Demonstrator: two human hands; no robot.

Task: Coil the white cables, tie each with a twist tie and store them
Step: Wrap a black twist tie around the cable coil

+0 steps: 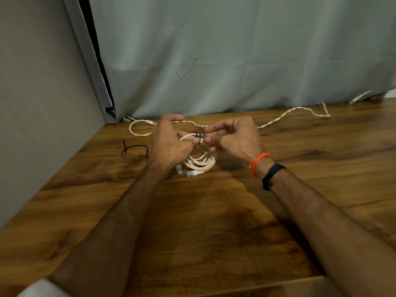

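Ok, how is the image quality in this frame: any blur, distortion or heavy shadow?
Head view: dim warm light; wide-angle bending at the edges; soft blur on the left hand, right hand and coiled cable; arm shadows darken the table.

A coiled white cable [200,160] is lying on the brown wooden table [214,221], between the left hand [171,142] and right hand [233,136]. A loose black twist tie [134,149] is lying to its left, an uncoiled twisted white cable [285,115] behind it.
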